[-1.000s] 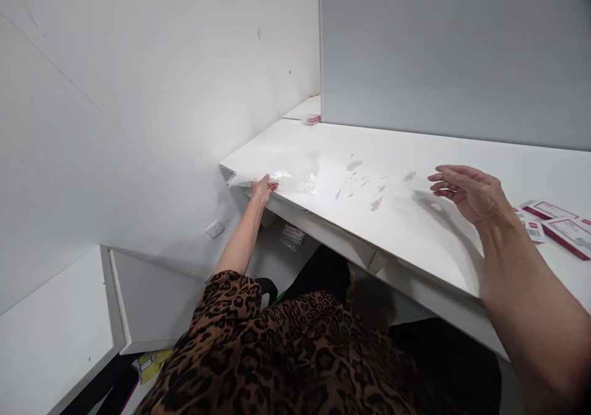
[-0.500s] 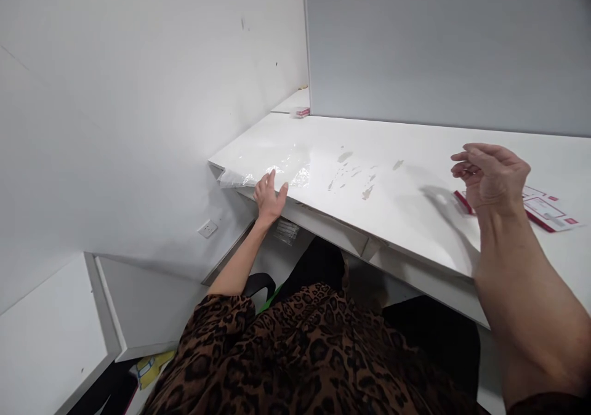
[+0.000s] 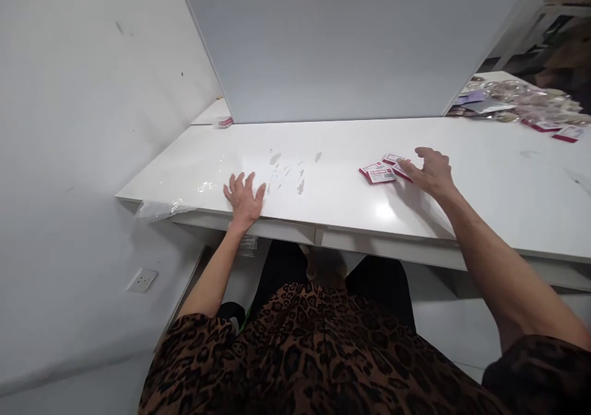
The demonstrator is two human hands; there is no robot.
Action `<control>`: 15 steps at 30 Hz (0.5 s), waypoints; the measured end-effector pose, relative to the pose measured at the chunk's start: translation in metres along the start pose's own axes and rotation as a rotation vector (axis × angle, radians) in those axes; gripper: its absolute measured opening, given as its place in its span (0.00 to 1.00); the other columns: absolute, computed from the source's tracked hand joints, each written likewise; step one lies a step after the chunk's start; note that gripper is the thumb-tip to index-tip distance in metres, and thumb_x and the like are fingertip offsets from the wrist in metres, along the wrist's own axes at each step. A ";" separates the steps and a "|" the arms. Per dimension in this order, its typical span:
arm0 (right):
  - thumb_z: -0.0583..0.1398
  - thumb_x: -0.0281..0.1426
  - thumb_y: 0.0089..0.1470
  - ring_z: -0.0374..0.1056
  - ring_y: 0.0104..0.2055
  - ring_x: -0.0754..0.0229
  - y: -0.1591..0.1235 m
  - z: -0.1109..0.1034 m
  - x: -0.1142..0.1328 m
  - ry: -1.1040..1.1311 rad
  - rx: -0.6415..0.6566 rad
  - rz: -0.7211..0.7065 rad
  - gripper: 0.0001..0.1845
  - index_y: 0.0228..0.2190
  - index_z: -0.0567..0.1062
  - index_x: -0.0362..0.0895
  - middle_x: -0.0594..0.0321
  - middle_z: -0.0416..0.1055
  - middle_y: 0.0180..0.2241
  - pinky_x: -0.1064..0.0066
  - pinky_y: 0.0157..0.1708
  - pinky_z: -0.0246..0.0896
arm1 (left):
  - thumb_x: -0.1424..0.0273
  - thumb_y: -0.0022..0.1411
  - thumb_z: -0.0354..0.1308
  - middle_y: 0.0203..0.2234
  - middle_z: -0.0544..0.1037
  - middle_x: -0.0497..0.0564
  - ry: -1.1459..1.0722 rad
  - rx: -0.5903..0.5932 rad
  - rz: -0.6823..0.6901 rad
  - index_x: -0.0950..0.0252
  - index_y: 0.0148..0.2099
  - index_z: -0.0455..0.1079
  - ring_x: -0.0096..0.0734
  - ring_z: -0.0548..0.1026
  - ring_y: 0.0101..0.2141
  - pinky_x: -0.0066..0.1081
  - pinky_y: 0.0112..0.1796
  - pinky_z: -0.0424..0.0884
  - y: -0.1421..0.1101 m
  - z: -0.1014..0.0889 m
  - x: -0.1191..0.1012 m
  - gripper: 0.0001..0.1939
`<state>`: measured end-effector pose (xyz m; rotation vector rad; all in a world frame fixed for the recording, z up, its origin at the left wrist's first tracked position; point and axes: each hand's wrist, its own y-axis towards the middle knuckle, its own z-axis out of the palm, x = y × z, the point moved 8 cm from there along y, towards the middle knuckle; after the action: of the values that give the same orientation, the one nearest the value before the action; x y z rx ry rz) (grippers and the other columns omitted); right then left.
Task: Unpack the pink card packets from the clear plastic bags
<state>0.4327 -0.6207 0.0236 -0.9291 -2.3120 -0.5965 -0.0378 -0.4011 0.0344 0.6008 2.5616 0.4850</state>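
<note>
My left hand (image 3: 244,199) rests with fingers spread on the white desk (image 3: 341,202), close to its front edge. Just left of it lies a clear plastic sheet or bag (image 3: 166,208), partly hanging over that edge. Over on the right, my right hand (image 3: 430,172) is open, thumb and fingers apart, beside a small group of red-and-white cards or flat packets (image 3: 382,175). The thumb overlaps the nearest one; whether it touches, I cannot tell. Neither hand holds anything. Between the hands, grey worn patches (image 3: 300,186) mark the desk top.
A grey partition (image 3: 337,45) stands along the back of the desk. At the back right lies a heap of clear-wrapped items (image 3: 521,98) with more red-and-white cards (image 3: 567,133). A small red-and-white packet (image 3: 225,122) sits at the back left. The wall carries a socket (image 3: 142,280).
The view has turned right, bringing the wrapped heap into sight. My right hand has come down from above the desk to the cards. My left hand has shifted right, away from the plastic.
</note>
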 end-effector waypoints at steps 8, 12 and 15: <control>0.64 0.45 0.59 0.68 0.59 0.34 -0.013 0.010 -0.027 -0.231 0.163 -0.035 0.27 0.54 0.75 0.44 0.42 0.74 0.55 0.45 0.59 0.64 | 0.54 0.76 0.48 0.68 0.70 0.63 -0.183 0.228 0.200 0.63 0.70 0.67 0.52 0.63 0.70 0.53 0.70 0.55 -0.019 0.062 -0.067 0.29; 0.65 0.41 0.57 0.73 0.51 0.41 -0.018 -0.005 -0.038 -0.168 0.072 -0.022 0.21 0.50 0.77 0.45 0.48 0.78 0.48 0.50 0.55 0.68 | 0.56 0.75 0.50 0.65 0.73 0.62 -0.219 0.219 0.203 0.63 0.69 0.69 0.51 0.66 0.68 0.51 0.69 0.58 -0.018 0.059 -0.062 0.28; 0.64 0.35 0.56 0.75 0.43 0.48 -0.007 -0.018 -0.038 -0.056 -0.021 0.059 0.12 0.43 0.78 0.47 0.54 0.79 0.41 0.56 0.51 0.69 | 0.57 0.74 0.51 0.64 0.75 0.62 -0.210 0.215 0.201 0.63 0.68 0.69 0.52 0.68 0.67 0.52 0.68 0.60 -0.017 0.058 -0.061 0.27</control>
<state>0.4566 -0.6537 0.0107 -1.0329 -2.3231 -0.5772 0.0345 -0.4324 0.0001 0.9400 2.3803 0.1988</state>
